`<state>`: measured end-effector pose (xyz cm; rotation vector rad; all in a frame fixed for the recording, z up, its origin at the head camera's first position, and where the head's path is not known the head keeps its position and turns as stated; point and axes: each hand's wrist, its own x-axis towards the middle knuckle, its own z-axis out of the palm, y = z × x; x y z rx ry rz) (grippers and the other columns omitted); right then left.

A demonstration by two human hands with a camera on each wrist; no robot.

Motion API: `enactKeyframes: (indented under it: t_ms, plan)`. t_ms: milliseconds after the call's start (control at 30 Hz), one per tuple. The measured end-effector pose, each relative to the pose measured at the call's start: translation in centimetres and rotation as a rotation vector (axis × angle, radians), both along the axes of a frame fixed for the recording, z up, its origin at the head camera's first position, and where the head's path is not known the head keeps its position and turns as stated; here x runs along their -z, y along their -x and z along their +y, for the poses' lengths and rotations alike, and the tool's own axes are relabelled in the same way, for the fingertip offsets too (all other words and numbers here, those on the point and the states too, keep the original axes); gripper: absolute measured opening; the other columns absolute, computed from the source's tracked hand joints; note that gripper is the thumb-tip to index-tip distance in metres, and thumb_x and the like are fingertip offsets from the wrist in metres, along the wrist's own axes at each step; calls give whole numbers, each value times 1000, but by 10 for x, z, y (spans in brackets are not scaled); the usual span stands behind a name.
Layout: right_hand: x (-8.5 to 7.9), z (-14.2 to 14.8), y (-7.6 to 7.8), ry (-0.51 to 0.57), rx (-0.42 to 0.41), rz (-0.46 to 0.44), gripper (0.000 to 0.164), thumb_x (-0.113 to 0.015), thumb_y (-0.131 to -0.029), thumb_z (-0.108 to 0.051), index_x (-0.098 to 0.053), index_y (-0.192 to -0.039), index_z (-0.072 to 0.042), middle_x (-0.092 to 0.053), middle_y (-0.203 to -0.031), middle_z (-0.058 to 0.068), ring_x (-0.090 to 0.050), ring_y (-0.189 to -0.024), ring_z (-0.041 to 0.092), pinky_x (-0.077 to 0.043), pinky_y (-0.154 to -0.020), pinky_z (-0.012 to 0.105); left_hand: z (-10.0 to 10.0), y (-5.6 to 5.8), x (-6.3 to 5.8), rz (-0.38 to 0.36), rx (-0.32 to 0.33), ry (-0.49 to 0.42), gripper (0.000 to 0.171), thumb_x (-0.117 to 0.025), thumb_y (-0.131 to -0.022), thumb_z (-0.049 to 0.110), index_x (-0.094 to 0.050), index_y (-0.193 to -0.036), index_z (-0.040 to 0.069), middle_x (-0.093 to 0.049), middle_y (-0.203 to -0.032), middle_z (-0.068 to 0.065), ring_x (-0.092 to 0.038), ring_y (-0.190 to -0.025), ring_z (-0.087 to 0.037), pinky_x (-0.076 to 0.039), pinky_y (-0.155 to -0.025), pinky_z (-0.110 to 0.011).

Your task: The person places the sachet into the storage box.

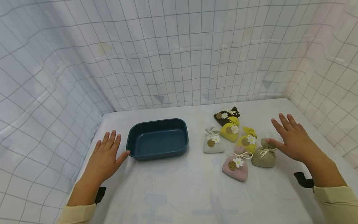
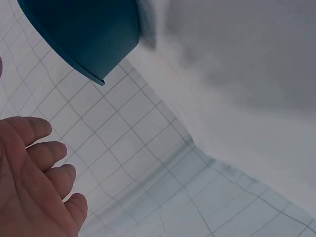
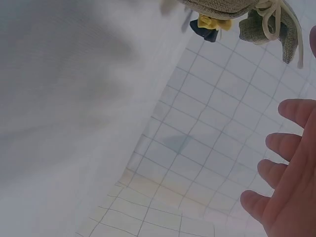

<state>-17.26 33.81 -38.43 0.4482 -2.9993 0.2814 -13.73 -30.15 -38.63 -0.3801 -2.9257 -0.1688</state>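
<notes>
Khaki bag [image 1: 263,158] nr R hand [image 1: 297,145] thumb [image 1: 277,144], tub [image 1: 159,141] nr L hand [image 1: 104,161] thumb [image 1: 122,156].

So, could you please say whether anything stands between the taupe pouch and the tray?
Yes: between the taupe pouch and tray lie the pink pouch, the nearer yellow pouch and the pale grey pouch.

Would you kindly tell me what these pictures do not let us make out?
Head view: print on the round tag of the pink pouch, too small to read.
Head view: lower edge of the nearer yellow pouch, partly hidden behind the pink pouch.
Left wrist view: the blue tray, cut off by the top edge; the left hand, by the left edge.
Right wrist view: the khaki pouch, cut off by the top edge; the right hand, by the right edge.
</notes>
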Motion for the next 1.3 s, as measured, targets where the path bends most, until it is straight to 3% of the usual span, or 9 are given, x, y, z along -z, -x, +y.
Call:
enactKeyframes:
  t_ms: [167, 367, 600, 767, 800, 867, 1033, 1133, 1300]
  plan:
    - [5, 4, -1, 29, -50, 60, 84, -60, -98, -45, -22, -156, 2, -8, -161, 29, 9, -149, 40, 0, -115, 64, -1, 5, 4, -36, 25, -68, 80, -48, -103, 50, -25, -154, -7, -12, -161, -27, -4, -149, -42, -8, -116, -62]
    - [7, 5, -5, 231, -111, 17, 83, -68, -96, -33, -22, -158, -2, -12, -162, 25, 0, -150, 41, -10, -112, 69, -2, 14, 12, -86, 37, -123, 81, -48, -103, 49, -22, -154, -8, -10, -161, -27, -3, -149, -42, -11, -115, -64]
    - [7, 6, -12, 366, -60, -82, 84, -71, -94, -32, -24, -158, -5, -20, -160, 25, -17, -144, 50, -18, -108, 72, -1, 23, 21, -105, 57, -142, 82, -48, -103, 50, -20, -155, -7, -10, -162, -26, -6, -149, -44, -12, -115, -64]
    - [10, 7, -18, 437, -25, -115, 80, -71, -94, -31, -28, -158, -10, -33, -154, 26, -39, -128, 58, -39, -93, 72, -1, 26, 25, -113, 67, -139, 82, -49, -103, 49, -20, -155, -8, -10, -162, -27, -7, -148, -44, -12, -115, -63]
    - [12, 7, -19, 450, -30, -110, 78, -71, -94, -30, -30, -157, -10, -37, -152, 25, -43, -125, 57, -43, -90, 69, -1, 27, 26, -118, 65, -136, 83, -49, -102, 50, -20, -155, -8, -10, -161, -27, -7, -149, -44, -12, -115, -63]
    - [15, 6, -19, 490, -47, -86, 73, -74, -92, -24, -36, -154, -11, -44, -149, 18, -50, -124, 43, -52, -91, 49, 0, 27, 27, -130, 57, -129, 85, -49, -102, 51, -19, -154, -8, -10, -161, -28, -7, -149, -43, -12, -116, -62]
    - [22, 0, -16, 570, -173, -3, 71, -79, -85, -7, -47, -148, -11, -49, -145, -6, -45, -122, -5, -36, -92, 4, 3, 27, 27, -150, 45, -123, 89, -49, -101, 55, -19, -153, -11, -10, -161, -29, -7, -149, -43, -12, -116, -62]
    - [24, -3, -15, 563, -199, 8, 71, -81, -83, -7, -50, -147, -13, -49, -146, -6, -42, -118, -13, -33, -92, 3, 4, 27, 28, -157, 42, -121, 89, -48, -101, 55, -19, -153, -11, -10, -161, -29, -7, -149, -43, -12, -116, -61]
    - [28, -5, -13, 488, -133, -60, 64, -79, -87, -19, -52, -145, -13, -53, -142, 10, -48, -111, -5, -32, -88, 3, 5, 27, 28, -162, 42, -118, 90, -47, -101, 55, -18, -153, -12, -10, -161, -29, -7, -149, -43, -12, -116, -61]
